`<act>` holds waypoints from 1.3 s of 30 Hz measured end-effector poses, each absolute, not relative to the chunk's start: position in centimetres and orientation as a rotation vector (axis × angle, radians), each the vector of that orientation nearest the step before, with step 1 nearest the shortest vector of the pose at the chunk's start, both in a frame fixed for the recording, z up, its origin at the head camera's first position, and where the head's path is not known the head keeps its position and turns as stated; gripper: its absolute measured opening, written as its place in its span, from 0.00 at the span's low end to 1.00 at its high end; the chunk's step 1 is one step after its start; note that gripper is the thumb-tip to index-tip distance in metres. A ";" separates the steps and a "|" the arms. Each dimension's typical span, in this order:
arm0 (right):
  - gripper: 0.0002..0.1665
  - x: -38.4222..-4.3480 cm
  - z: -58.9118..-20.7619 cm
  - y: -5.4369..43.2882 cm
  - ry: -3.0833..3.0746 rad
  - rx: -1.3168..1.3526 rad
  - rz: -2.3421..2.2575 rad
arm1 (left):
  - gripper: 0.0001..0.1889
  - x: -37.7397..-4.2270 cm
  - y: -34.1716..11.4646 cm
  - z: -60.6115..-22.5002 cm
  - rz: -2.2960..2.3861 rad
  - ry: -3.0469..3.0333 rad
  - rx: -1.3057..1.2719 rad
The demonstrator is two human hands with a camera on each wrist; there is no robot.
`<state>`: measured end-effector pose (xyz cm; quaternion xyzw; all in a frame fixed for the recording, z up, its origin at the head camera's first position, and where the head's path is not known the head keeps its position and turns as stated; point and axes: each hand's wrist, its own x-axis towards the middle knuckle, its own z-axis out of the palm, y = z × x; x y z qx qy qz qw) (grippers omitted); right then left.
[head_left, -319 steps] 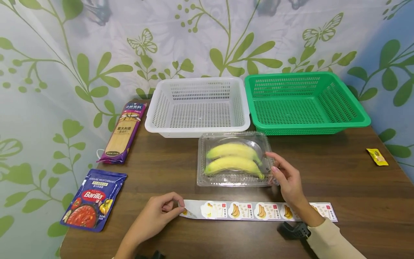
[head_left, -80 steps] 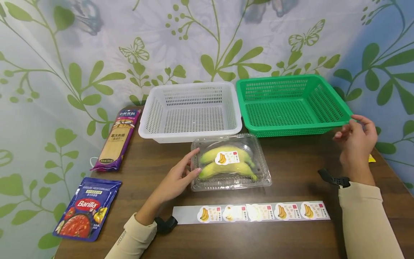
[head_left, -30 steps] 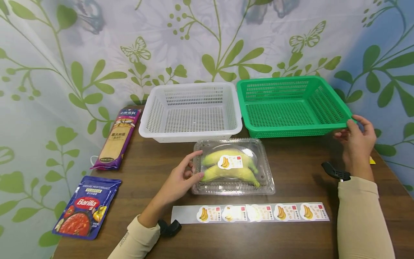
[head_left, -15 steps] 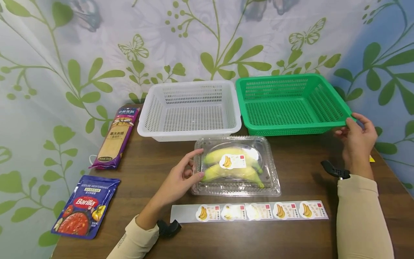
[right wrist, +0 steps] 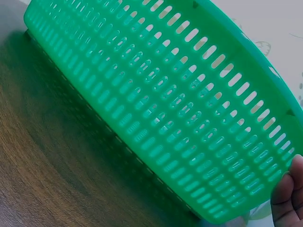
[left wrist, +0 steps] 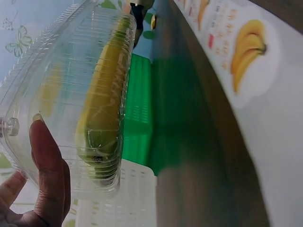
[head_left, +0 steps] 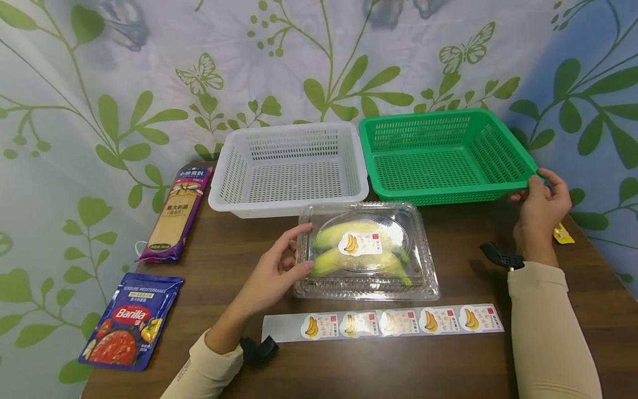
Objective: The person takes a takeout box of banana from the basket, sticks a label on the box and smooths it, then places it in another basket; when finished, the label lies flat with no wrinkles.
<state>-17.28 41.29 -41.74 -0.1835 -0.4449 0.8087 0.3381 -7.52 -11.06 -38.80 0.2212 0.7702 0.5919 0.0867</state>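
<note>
A clear plastic clamshell box (head_left: 423,266) with two bananas (head_left: 326,264) inside stands in the middle of the head view. On its lid is a white banana label (head_left: 360,243). My left hand (head_left: 273,274) holds the box's left end between thumb and fingers; in the left wrist view the box (left wrist: 52,137) appears above the table. My right hand (head_left: 543,205) grips the near right corner of the green basket (head_left: 448,194), its thumb on the rim. In the right wrist view, the fingers (right wrist: 289,189) show at that basket's corner.
A strip of several banana labels (head_left: 389,322) lies in front of the box. A white basket (head_left: 289,206) stands left of the green one. On the left are a pasta pack (head_left: 176,213) and a Barilla sauce pouch (head_left: 130,321). A small yellow packet (head_left: 563,235) lies at far right.
Since the oldest frame, a label has come onto the lid; my left hand went from the strip to the box, my right from the box to the green basket. Lately the box shifted slightly right.
</note>
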 end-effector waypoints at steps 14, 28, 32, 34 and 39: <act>0.13 -17.5 -42.0 41.2 -1.142 -0.423 2.054 | 0.32 -9.7 -8.4 -35.6 1.765 2.274 0.754; 0.14 -17.2 -42.3 41.5 -1.193 -0.441 2.031 | 0.31 -13.4 -3.8 -33.3 1.903 2.109 0.791; 0.14 -17.2 -42.4 41.4 -1.186 -0.425 2.026 | 0.32 -14.4 -2.4 -32.5 1.945 2.053 0.796; 0.14 -17.2 -42.4 41.3 -1.185 -0.414 2.022 | 0.32 -14.9 -1.9 -32.2 1.963 2.036 0.791; 0.14 -17.1 -42.3 41.3 -1.186 -0.416 2.021 | 0.31 -16.4 -0.4 -31.7 1.967 2.050 0.750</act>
